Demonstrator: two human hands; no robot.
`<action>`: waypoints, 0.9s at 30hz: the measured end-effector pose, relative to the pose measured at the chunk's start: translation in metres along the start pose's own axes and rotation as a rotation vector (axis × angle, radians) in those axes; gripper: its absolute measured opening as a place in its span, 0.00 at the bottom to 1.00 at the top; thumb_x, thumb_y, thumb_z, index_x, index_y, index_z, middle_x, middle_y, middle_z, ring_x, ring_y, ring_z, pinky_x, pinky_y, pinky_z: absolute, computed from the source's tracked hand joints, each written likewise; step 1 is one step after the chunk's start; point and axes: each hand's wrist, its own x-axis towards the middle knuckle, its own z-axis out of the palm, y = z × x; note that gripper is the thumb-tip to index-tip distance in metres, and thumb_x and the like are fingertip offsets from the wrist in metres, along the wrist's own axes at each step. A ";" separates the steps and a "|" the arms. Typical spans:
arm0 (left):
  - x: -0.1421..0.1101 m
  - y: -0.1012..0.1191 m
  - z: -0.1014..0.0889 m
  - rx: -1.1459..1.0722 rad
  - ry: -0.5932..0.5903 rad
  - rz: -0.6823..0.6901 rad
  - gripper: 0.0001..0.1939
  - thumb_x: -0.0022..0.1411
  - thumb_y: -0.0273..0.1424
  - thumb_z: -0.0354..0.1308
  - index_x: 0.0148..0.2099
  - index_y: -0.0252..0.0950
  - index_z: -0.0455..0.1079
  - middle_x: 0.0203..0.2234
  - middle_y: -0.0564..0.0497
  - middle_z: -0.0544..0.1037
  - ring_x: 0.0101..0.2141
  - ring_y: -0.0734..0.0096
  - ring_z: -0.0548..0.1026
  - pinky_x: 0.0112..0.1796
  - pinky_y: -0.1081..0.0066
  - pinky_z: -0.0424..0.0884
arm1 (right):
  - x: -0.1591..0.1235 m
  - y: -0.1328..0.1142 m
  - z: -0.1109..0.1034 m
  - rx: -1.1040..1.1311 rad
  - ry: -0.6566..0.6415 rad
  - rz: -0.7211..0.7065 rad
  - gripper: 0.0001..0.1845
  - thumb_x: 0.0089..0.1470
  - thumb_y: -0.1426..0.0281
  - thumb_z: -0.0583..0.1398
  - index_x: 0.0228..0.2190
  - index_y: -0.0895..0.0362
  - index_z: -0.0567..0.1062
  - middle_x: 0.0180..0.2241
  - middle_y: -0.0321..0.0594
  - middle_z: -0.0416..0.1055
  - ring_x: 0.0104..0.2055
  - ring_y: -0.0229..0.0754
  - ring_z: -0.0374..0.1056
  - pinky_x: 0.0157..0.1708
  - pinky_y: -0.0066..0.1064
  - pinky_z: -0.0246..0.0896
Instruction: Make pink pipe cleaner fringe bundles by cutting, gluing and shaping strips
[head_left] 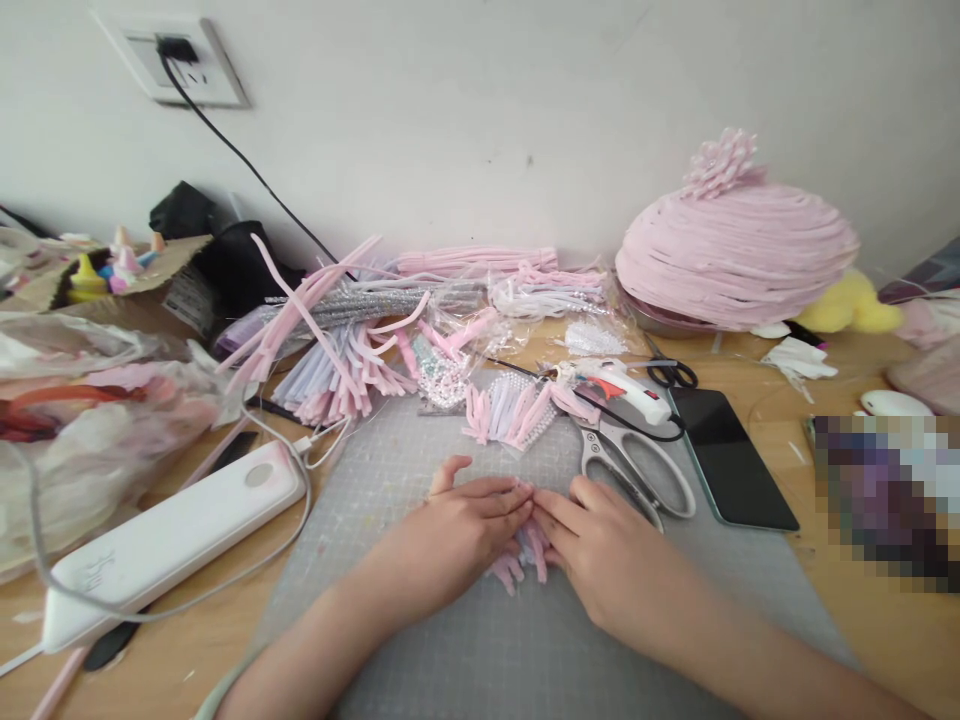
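Pink-and-lilac bundle (538,548) sits, in the head view, on the grey mat (465,650); fingers of the left hand (450,530) and right hand (604,550) meet narrowly over it, holding its top; it looks partly shaped, strands sticking out below, while a beaded piece (517,410) beyond seems formed; the mat's near side is bare, but silver scissors (592,443) and a phone (735,458) crowd the right.

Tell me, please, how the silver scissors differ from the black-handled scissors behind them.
The silver scissors look larger than the black-handled scissors. The silver scissors' handles are metallic gray; the black-handled scissors' are black. The silver scissors lie on the gray mat, the black-handled scissors on the wooden tabletop. Both have two handle loops, and neither pair is held.
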 end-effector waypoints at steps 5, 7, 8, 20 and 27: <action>-0.001 -0.001 0.003 0.023 -0.027 0.005 0.17 0.66 0.32 0.41 0.55 0.43 0.61 0.52 0.51 0.70 0.54 0.66 0.63 0.54 0.52 0.37 | 0.000 0.003 -0.005 0.165 0.013 0.044 0.12 0.52 0.77 0.55 0.36 0.57 0.75 0.41 0.42 0.71 0.37 0.43 0.61 0.36 0.35 0.58; -0.001 0.001 0.003 0.016 -0.034 -0.005 0.17 0.66 0.31 0.41 0.55 0.42 0.61 0.52 0.51 0.70 0.54 0.65 0.63 0.54 0.51 0.36 | 0.000 0.002 -0.010 0.240 0.009 0.094 0.12 0.53 0.76 0.54 0.37 0.57 0.75 0.40 0.42 0.72 0.38 0.43 0.61 0.38 0.35 0.58; 0.000 0.002 0.003 0.009 -0.036 -0.017 0.17 0.66 0.31 0.41 0.55 0.42 0.61 0.52 0.51 0.70 0.53 0.65 0.63 0.54 0.50 0.36 | 0.000 0.001 -0.012 0.270 0.005 0.114 0.12 0.53 0.75 0.54 0.38 0.57 0.75 0.39 0.43 0.72 0.38 0.43 0.61 0.38 0.35 0.58; 0.003 0.001 -0.031 -0.078 0.075 -0.309 0.13 0.61 0.33 0.48 0.46 0.40 0.69 0.45 0.46 0.75 0.44 0.63 0.71 0.46 0.61 0.55 | -0.001 0.018 -0.020 0.376 0.003 0.246 0.07 0.51 0.71 0.58 0.34 0.57 0.73 0.35 0.40 0.71 0.40 0.43 0.63 0.42 0.35 0.55; -0.003 0.003 -0.041 -0.100 -0.172 -0.441 0.11 0.47 0.40 0.61 0.22 0.37 0.69 0.19 0.56 0.75 0.23 0.70 0.70 0.39 0.67 0.57 | 0.000 0.018 -0.012 0.308 -0.098 0.136 0.05 0.50 0.76 0.56 0.25 0.58 0.70 0.29 0.37 0.68 0.36 0.40 0.63 0.38 0.32 0.54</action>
